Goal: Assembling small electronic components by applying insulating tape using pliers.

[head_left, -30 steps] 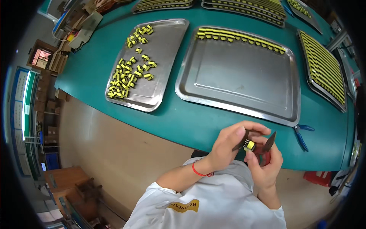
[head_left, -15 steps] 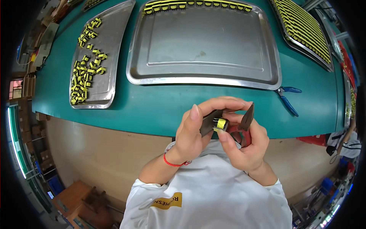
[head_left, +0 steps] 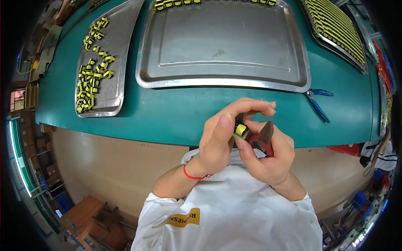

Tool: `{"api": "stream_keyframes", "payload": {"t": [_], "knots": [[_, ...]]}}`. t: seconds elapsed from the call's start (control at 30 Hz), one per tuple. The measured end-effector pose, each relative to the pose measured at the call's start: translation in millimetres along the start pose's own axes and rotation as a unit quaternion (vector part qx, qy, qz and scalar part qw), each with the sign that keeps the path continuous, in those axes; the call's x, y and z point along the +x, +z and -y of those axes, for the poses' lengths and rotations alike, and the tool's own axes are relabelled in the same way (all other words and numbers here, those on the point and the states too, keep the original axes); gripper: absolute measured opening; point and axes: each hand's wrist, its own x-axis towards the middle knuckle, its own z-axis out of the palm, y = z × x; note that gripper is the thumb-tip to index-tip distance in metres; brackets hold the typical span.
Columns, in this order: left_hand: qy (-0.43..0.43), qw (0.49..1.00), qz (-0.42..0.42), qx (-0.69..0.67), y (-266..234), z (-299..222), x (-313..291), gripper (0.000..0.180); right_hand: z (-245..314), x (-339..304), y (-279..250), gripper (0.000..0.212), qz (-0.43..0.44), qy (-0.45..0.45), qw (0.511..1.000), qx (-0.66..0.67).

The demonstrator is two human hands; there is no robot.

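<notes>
In front of my chest, over the table's near edge, both hands are together. My right hand (head_left: 272,157) pinches a small yellow-and-black transformer (head_left: 241,130) between thumb and finger. Also inside its grip is a red-handled tool (head_left: 268,148) with a dark pointed head (head_left: 266,132); it looks like pliers. My left hand (head_left: 217,136) curls round the transformer's left side, thumb raised. Against its fingers is a dark flat piece (head_left: 239,119), mostly hidden. Whether the left fingers touch the transformer I cannot tell.
A large metal tray (head_left: 222,42) has a row of transformers along its far edge. Loose transformers (head_left: 88,85) lie in the left tray (head_left: 113,92). Tight rows fill a tray (head_left: 335,31) at far right. Blue-handled pliers (head_left: 319,106) lie by the large tray's near right corner.
The transformer has turned, so its pins no longer show plainly. My left hand has closed in nearer to it, and the dark flat piece is now more hidden. The view has shifted slightly.
</notes>
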Motion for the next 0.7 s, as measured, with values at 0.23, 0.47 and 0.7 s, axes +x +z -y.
{"api": "stream_keyframes", "payload": {"t": [0.23,0.47,0.7], "knots": [[-0.083,0.987,-0.070,-0.119,3,-1,-2,0.068,3,10,-8,0.034,0.094,0.046,0.994,-0.037],[-0.139,0.937,-0.147,-0.284,5,-24,11,0.040,1,15,-31,0.037,0.027,0.128,0.989,0.067],[-0.157,0.916,-0.171,-0.327,2,-28,13,0.036,1,10,-24,0.030,0.042,0.131,0.988,0.064]]}}
